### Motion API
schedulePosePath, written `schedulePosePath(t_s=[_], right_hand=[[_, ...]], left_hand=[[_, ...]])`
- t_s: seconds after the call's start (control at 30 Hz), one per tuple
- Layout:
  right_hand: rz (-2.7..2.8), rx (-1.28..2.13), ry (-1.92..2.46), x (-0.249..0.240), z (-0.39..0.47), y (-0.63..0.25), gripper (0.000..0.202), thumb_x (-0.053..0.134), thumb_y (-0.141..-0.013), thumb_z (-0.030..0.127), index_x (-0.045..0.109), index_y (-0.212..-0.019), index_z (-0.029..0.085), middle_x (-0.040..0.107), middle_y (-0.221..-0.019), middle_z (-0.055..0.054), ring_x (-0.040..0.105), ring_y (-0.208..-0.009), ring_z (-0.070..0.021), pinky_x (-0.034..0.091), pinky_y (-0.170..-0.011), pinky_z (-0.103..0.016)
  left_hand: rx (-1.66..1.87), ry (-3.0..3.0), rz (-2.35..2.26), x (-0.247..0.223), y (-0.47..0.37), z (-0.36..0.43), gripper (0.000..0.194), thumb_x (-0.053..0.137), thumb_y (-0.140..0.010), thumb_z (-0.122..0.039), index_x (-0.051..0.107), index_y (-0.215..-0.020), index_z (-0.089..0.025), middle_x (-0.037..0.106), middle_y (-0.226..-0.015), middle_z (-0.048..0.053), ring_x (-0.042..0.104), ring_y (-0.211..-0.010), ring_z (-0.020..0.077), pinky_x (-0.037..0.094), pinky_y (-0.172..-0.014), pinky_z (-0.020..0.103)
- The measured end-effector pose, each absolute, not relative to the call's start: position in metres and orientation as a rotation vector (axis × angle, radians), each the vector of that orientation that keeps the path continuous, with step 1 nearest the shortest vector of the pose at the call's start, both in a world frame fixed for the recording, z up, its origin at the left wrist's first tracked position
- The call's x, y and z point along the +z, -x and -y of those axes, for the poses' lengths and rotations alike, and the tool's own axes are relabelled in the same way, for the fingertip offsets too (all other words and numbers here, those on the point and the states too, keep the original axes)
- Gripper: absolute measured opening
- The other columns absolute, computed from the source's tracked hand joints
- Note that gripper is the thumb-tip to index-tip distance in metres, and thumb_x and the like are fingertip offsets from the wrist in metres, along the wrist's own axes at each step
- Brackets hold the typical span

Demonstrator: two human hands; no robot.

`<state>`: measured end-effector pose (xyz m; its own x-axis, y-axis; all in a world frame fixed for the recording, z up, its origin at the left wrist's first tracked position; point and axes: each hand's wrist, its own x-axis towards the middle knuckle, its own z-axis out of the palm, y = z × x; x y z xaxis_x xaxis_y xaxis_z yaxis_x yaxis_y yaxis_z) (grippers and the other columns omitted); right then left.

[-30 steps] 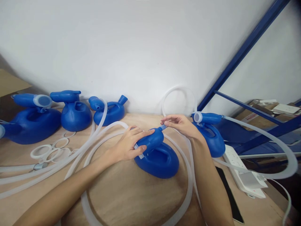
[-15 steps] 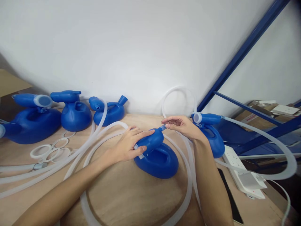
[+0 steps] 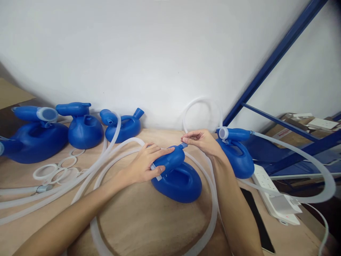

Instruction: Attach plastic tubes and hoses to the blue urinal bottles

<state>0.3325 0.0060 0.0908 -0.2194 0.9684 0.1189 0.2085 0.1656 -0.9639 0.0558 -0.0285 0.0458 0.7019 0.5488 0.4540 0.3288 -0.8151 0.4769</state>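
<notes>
"Counting the blue ones, how many?"

"Five: one blue bottle [image 3: 177,185] in hand mid-table, and four other bottles [image 3: 85,133], three by the far edge toward the left corner, one close to the right edge. More blue plastic [image 3: 12,148] is cut off at the left; I can't say if it makes a sixth."

"And the white rings [image 3: 41,178]?"

"At least five, some overlapping, toward the table's left edge."

"What about the fingers?"

"The left hand [image 3: 146,163] grasps the bottle's upper part, fingers over the top, thumb below, beside a white cap [image 3: 157,174]. On the right hand [image 3: 201,140], thumb and forefinger nearly meet at the clear tip [image 3: 183,145] of the spout; whether they clasp it, I can't tell."

"And around them?"

"Pale tubing [image 3: 213,213] loops round the bottle on a wooden table [image 3: 133,220]. One white power strip [image 3: 263,181] lies along the right edge, one flat black slab [image 3: 257,220] near it. The far edge meets a white wall [image 3: 160,64]; beyond the right edge stands a blue metal frame [image 3: 277,58]."
</notes>
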Motion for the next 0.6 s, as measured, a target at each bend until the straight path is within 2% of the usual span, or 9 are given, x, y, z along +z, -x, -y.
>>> schedulePosePath(t_s=[0.13, 0.27, 0.43, 0.6], right_hand=[[1.580, 1.177, 1.113, 0.088, -0.007, -0.330, 0.036, 0.100, -0.058, 0.047, 0.085, -0.078, 0.022, 0.082, -0.083, -0.006, 0.076, -0.082, -0.0243, 0.061, -0.083, -0.040], [1.599, 1.235, 1.081, 0.080, -0.011, -0.328, 0.036, 0.098, -0.061, 0.050, 0.086, -0.081, 0.021, 0.082, -0.083, -0.007, 0.076, -0.081, -0.0236, 0.061, -0.081, -0.038], [1.630, 1.235, 1.076, 0.075, -0.014, -0.326, 0.038, 0.097, -0.064, 0.049, 0.088, -0.088, 0.022, 0.084, -0.089, -0.008, 0.077, -0.088, -0.0256, 0.061, -0.084, -0.040], [1.595, 1.218, 1.094, 0.079, -0.012, -0.326, 0.037, 0.097, -0.062, 0.051, 0.087, -0.084, 0.023, 0.084, -0.087, -0.008, 0.078, -0.086, -0.0251, 0.061, -0.086, -0.041]], left_hand=[[0.836, -2.569, -0.677, 0.046, -0.055, 0.029, 0.068, 0.031, -0.106, -0.063, 0.054, -0.154, -0.021, 0.070, -0.111, 0.011, 0.058, -0.097, 0.0271, 0.038, -0.098, 0.045], [0.838, -2.547, -0.696, 0.047, -0.054, 0.029, 0.067, 0.031, -0.107, -0.063, 0.054, -0.154, -0.022, 0.069, -0.109, 0.010, 0.057, -0.097, 0.0265, 0.038, -0.100, 0.045], [0.834, -2.538, -0.694, 0.045, -0.054, 0.026, 0.071, 0.029, -0.107, -0.066, 0.051, -0.157, -0.021, 0.070, -0.116, 0.012, 0.057, -0.099, 0.0276, 0.038, -0.100, 0.046], [0.830, -2.548, -0.699, 0.046, -0.055, 0.025, 0.069, 0.030, -0.107, -0.064, 0.052, -0.156, -0.022, 0.070, -0.109, 0.011, 0.056, -0.094, 0.0266, 0.039, -0.098, 0.046]])
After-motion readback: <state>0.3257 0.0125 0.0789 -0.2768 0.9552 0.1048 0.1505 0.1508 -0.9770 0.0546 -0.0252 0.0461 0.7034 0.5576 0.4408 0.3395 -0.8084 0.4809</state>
